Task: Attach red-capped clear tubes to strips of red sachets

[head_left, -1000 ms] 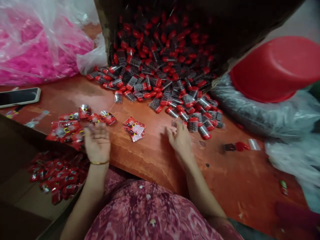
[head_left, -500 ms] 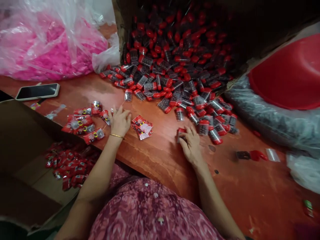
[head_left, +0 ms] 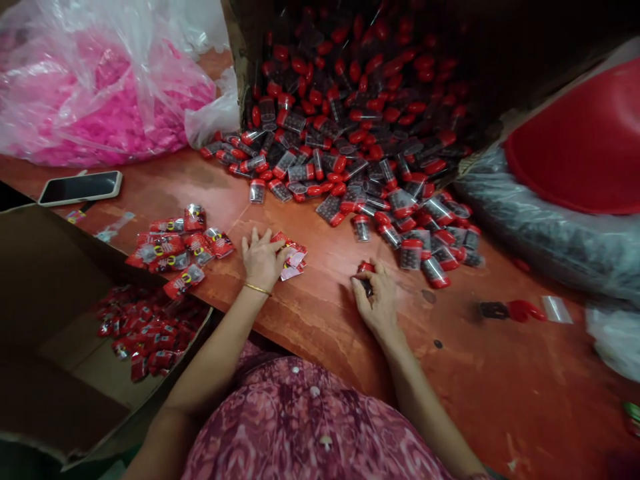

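Note:
My left hand (head_left: 262,260), palm down with fingers spread, reaches the near side of a small stack of red printed packets (head_left: 295,261). Its fingertips overlap the stack's left edge, and I see nothing held in it. In my right hand (head_left: 381,299) a small clear container with a red cap (head_left: 366,272) is gripped between thumb and fingers, low over the table. To the left of my left hand lie several filled red packets (head_left: 165,247). Beyond both hands spreads a large heap of the same red-capped containers (head_left: 320,175), with dark contents.
The heap spills from a cardboard box (head_left: 235,40). A phone (head_left: 80,187) and a bag of pink pieces (head_left: 110,113) sit left. More filled packets lie in a carton (head_left: 20,280) below the table edge. At right, a red basin (head_left: 580,147) rests on a plastic sack (head_left: 530,233).
My left hand has moved right, from the filled packets to the packet stack; another filled packet lies loose in the group. My right hand now has the container gripped and tilted.

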`<state>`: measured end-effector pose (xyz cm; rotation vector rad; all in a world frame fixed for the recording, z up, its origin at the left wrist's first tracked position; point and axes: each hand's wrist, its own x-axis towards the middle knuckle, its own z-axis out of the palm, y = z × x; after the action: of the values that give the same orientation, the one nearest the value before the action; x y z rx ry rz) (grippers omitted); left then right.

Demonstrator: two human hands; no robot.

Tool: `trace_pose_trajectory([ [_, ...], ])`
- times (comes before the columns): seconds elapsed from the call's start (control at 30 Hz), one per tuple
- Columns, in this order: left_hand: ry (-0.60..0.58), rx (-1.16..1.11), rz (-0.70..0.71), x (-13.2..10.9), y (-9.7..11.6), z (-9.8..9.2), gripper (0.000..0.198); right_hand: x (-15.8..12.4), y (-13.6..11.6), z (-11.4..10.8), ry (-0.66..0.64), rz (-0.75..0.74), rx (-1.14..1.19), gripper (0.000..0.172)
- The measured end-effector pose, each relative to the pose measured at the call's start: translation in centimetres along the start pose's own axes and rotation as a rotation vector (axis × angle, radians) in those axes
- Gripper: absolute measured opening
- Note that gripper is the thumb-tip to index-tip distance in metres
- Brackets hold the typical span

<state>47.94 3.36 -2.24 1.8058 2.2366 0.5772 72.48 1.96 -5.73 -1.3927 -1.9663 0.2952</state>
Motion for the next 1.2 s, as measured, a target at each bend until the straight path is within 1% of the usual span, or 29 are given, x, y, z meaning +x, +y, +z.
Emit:
trace_pose_trajectory([
  [0.17,0.007,0.070,0.010,-0.3,-0.4,0.2,0.030,0.0,0.3,0.3,0.052,-0.019,-0.007,0.019],
  [0.3,0.032,0.076,0.039,-0.1,-0.5,0.2,0.025,0.1,-0.1,0.3,0.109,-0.052,-0.069,0.015],
  [0.37,0.054,0.061,0.063,0.0,-0.5,0.2,0.023,0.1,-0.7,-0.1,0.135,-0.107,-0.118,0.011],
  [0.43,0.105,0.024,0.079,-0.1,-0.6,0.1,0.023,0.3,-1.6,-0.4,0.162,-0.158,-0.146,0.008],
  [0.53,0.210,-0.074,0.077,-0.6,-0.2,-0.6,0.025,0.8,-3.7,-0.7,0.161,-0.154,-0.055,0.007],
  [0.6,0.248,-0.146,0.075,-1.2,0.5,-1.4,0.026,1.5,-5.4,-0.2,0.119,-0.073,0.109,0.011],
  [0.7,0.244,-0.236,0.109,-1.9,2.0,-2.3,0.025,3.0,-7.9,1.2,-0.005,0.159,0.459,0.022],
  [0.73,0.239,-0.265,0.126,-2.2,2.5,-2.5,0.024,3.5,-8.6,1.8,-0.066,0.242,0.597,0.025],
  [0.8,0.244,-0.335,0.140,-2.7,3.1,-2.6,0.024,4.3,-9.5,2.8,-0.153,0.361,0.822,0.028],
  [0.83,0.254,-0.381,0.125,-2.9,3.3,-2.6,0.025,4.6,-9.7,3.1,-0.167,0.396,0.890,0.028],
  [0.9,0.276,-0.519,0.032,-3.3,3.3,-2.5,0.036,4.7,-9.7,3.2,-0.141,0.430,0.920,0.028],
  [0.93,0.262,-0.617,-0.041,-3.6,3.2,-2.4,0.042,4.6,-9.6,3.1,-0.114,0.435,0.901,0.029],
  [0.97,0.212,-0.730,-0.121,-3.8,3.1,-2.4,0.046,4.5,-9.5,2.9,-0.084,0.436,0.874,0.030],
  [1.0,0.122,-0.850,-0.202,-4.0,3.1,-2.3,0.048,4.3,-9.3,2.6,-0.055,0.431,0.844,0.032],
  [1.07,-0.110,-1.076,-0.344,-4.4,3.3,-2.3,0.048,3.8,-9.1,2.2,-0.008,0.405,0.789,0.033],
  [1.1,-0.208,-1.168,-0.400,-4.6,3.5,-2.3,0.048,3.6,-9.0,2.1,0.009,0.387,0.765,0.032],
  [1.13,-0.268,-1.244,-0.451,-4.7,3.9,-2.2,0.047,3.4,-9.0,2.1,0.022,0.369,0.744,0.031],
  [1.17,-0.287,-1.308,-0.494,-4.8,4.2,-2.2,0.045,3.3,-9.1,2.2,0.031,0.352,0.727,0.030],
  [1.2,-0.279,-1.362,-0.533,-4.8,4.6,-2.1,0.044,3.1,-9.2,2.3,0.037,0.339,0.715,0.028],
])
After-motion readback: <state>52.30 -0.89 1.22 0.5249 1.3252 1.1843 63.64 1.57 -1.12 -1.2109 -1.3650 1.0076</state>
